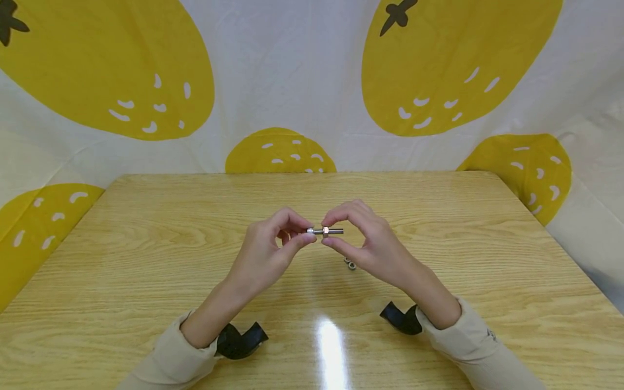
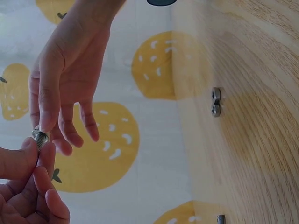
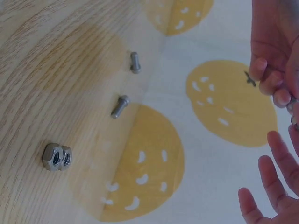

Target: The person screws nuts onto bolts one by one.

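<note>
In the head view a metal bolt (image 1: 336, 231) lies level between the two hands, above the table. My left hand (image 1: 265, 246) pinches its head between thumb and forefinger. A hex nut (image 1: 325, 232) sits around the shank, and my right hand (image 1: 372, 244) pinches that nut with thumb and forefinger; the bolt's end sticks out past it. The left wrist view shows the threaded shank of the bolt (image 2: 40, 140) between the fingertips. In the right wrist view the hands are cut off at the right edge, and the held bolt is mostly out of frame.
Two loose hex nuts (image 3: 53, 156) rest side by side on the wooden table (image 1: 161, 244). Two more bolts (image 3: 120, 106) lie apart on it, hidden in the head view. Behind hangs a white cloth (image 1: 287, 81) with yellow fruit shapes. Black wrist mounts (image 1: 241, 342) project from the sleeves.
</note>
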Demonstrator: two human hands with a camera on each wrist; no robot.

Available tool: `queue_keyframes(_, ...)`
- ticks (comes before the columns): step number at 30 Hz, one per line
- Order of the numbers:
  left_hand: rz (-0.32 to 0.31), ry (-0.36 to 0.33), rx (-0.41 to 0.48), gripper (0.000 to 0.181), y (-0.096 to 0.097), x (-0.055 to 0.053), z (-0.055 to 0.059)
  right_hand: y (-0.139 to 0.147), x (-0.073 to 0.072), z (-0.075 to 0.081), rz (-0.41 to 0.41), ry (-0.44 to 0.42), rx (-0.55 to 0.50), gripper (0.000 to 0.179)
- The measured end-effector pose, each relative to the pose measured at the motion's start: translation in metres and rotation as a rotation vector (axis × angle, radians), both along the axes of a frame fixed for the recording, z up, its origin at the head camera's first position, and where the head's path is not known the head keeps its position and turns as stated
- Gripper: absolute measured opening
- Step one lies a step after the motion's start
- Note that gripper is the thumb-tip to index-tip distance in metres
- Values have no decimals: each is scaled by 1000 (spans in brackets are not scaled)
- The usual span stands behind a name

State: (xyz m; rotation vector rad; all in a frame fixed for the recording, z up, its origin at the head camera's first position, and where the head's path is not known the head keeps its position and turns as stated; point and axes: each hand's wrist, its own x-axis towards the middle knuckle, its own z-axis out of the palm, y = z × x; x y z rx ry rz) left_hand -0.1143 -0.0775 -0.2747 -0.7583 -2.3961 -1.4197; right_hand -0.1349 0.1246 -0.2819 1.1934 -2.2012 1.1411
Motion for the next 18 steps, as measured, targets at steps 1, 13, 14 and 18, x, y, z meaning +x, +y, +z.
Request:
queue_keyframes(1,1,0,-2,12,0,0,0,0,0,0,0,5,-4,25)
queue_keyframes(13,-25,21,-11,11,1,0,-1,-3,1,-1,-86,-39,35,13)
queue_keyframes(14,-30,19,-12,12,2,0,-1,-3,2,-1,-104,-53,42,17)
queue_keyframes(18,-29,3,-15,12,3,1,-1,-1,3,1,-149,-122,60,26)
